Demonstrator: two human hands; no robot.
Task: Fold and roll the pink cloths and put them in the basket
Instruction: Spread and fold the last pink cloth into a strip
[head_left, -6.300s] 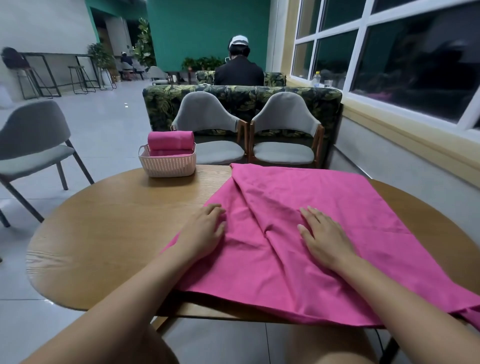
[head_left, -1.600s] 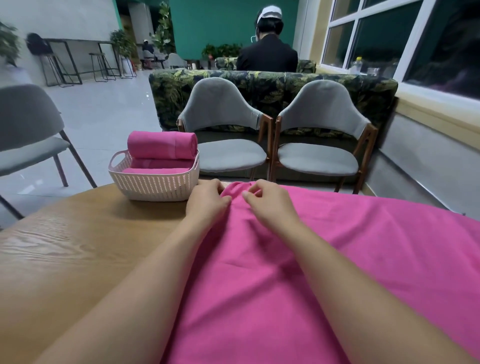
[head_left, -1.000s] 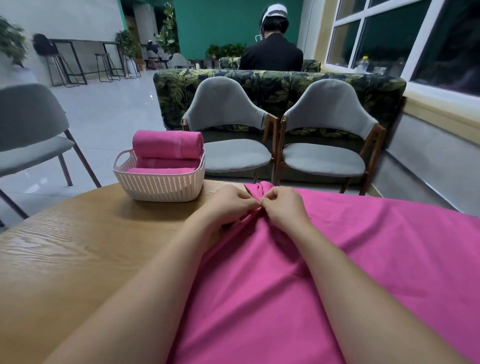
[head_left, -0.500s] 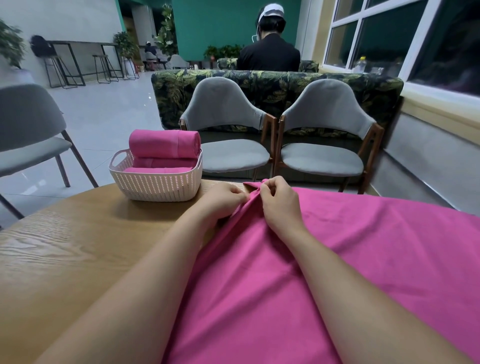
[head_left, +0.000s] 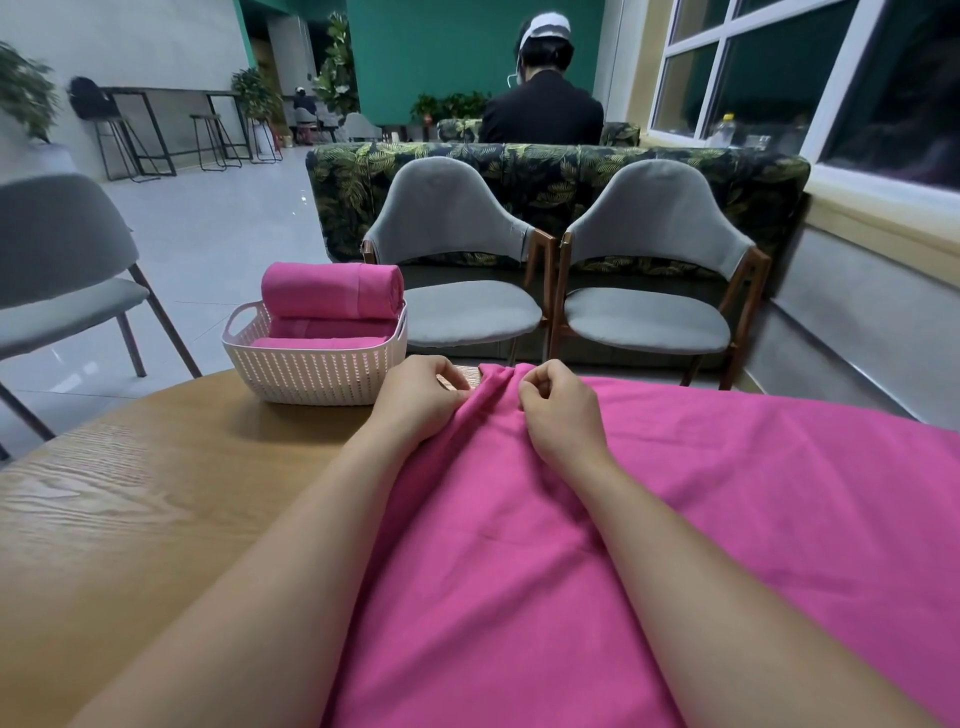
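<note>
left hand (head_left: 415, 400) + right hand (head_left: 558, 410): curled, pinching pink fabric cloth (head_left: 519, 571) | far edge, round wooden table (head_left: 156, 493) (white perforated plastic basket (head_left: 311, 374) just beside)

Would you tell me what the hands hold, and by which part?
Both the left hand and right hand pinch the spread pink cloth at its far edge.

On our table (head_left: 156, 519) the basket (head_left: 311, 371) (rolled cloths (head_left: 332, 288) inside) sits left of the spread cloth (head_left: 675, 519); two chairs (head_left: 457, 270) stand behind.
</note>
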